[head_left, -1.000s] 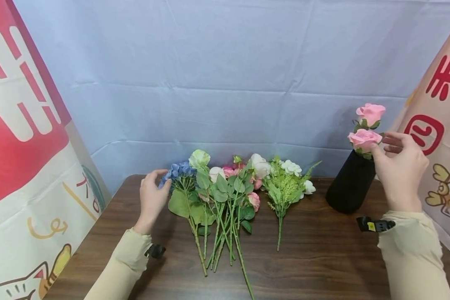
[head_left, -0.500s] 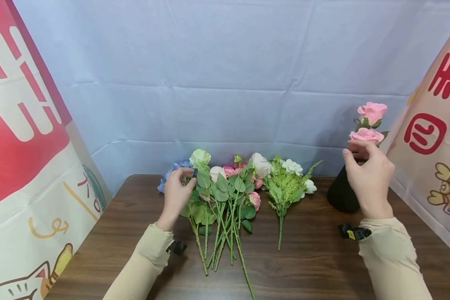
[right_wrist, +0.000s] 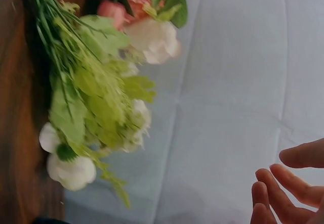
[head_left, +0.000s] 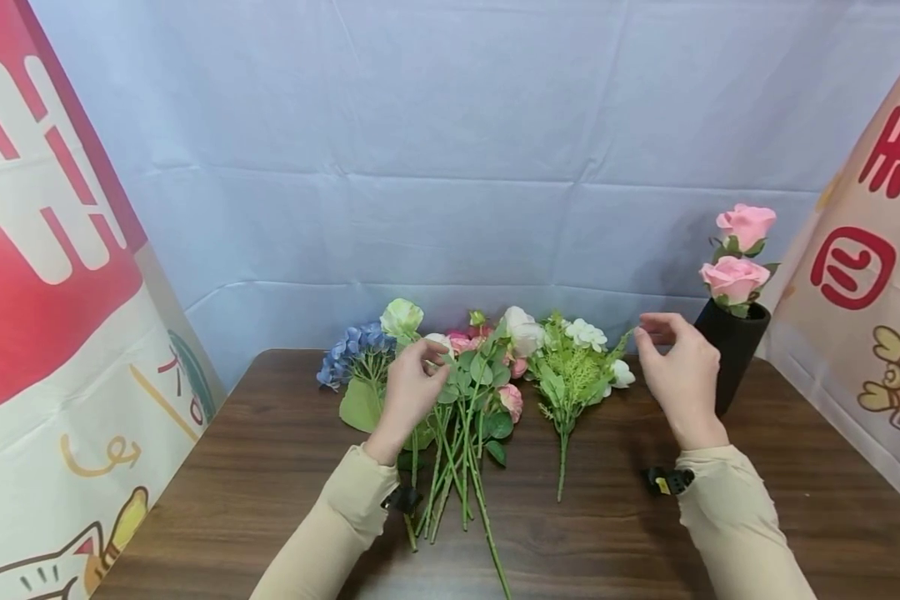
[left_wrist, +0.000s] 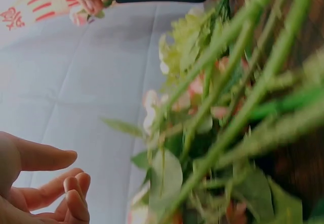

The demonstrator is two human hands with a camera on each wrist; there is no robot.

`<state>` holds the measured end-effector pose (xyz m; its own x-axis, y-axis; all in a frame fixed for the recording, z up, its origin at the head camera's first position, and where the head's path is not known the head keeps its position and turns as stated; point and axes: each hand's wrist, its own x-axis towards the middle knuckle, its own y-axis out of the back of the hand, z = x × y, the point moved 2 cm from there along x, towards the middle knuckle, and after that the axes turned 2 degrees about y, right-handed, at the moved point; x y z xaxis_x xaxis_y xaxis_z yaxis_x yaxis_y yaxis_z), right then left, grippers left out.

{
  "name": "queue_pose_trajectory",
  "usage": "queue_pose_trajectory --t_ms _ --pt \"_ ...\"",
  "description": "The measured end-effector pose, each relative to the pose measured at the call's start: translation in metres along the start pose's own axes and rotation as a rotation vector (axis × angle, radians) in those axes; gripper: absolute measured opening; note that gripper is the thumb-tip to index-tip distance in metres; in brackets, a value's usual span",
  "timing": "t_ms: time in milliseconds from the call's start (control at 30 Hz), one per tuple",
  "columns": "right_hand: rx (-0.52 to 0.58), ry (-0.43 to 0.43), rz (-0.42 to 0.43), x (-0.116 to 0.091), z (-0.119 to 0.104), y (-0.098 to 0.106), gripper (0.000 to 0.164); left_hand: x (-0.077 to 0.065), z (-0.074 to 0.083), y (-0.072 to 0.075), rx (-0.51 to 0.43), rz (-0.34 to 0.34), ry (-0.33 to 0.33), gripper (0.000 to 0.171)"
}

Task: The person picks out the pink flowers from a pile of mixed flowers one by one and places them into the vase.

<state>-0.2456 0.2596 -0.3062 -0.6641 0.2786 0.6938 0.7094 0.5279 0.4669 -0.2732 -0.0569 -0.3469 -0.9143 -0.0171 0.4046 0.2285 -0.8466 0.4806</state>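
Above the left part of the flower pile hovers my left hand [head_left: 412,392], its fingers loosely bent and holding nothing. Under and beside it lie a blue hydrangea [head_left: 355,352], a pale green flower [head_left: 401,317] and several crossed green stems [left_wrist: 243,113]. My right hand [head_left: 678,379], also relaxed and holding nothing, hangs between the black vase [head_left: 731,346] and the bunch of white flowers with ferny leaves [head_left: 570,375]. Two pink roses [head_left: 735,279] stand in the vase; their lower stems are hidden inside it. In the right wrist view the fingers [right_wrist: 286,193] are apart from the white bunch.
Everything lies on a dark wooden table [head_left: 607,533]. A pale blue cloth [head_left: 457,167] hangs behind it. Printed banners flank both sides, one on the left [head_left: 52,333] and one on the right [head_left: 892,333]. Pink and white blooms [head_left: 521,331] fill the pile's middle.
My right hand has left the pink roses and moved left, away from the vase. The vase has gone from leaning to more upright. My left hand has moved right, from the hydrangea over the stems.
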Motion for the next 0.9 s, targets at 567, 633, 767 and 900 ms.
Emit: queue_pose_trajectory --t_ms 567,633,767,900 --pt "-0.022 -0.086 -0.149 -0.020 0.006 -0.033 0.023 0.005 0.033 -0.051 0.220 -0.370 -0.143 0.007" --pt "-0.015 -0.098 -0.159 -0.021 0.006 -0.035 0.023 0.008 0.037 -0.057 0.283 -0.416 -0.161 0.008" --pt "-0.014 -0.124 -0.189 -0.022 0.005 -0.039 0.023 0.013 0.043 -0.068 0.381 -0.481 -0.164 0.008" --pt "-0.012 -0.137 -0.198 -0.022 0.006 -0.041 0.023 0.019 0.047 -0.080 0.517 -0.562 -0.150 0.025"
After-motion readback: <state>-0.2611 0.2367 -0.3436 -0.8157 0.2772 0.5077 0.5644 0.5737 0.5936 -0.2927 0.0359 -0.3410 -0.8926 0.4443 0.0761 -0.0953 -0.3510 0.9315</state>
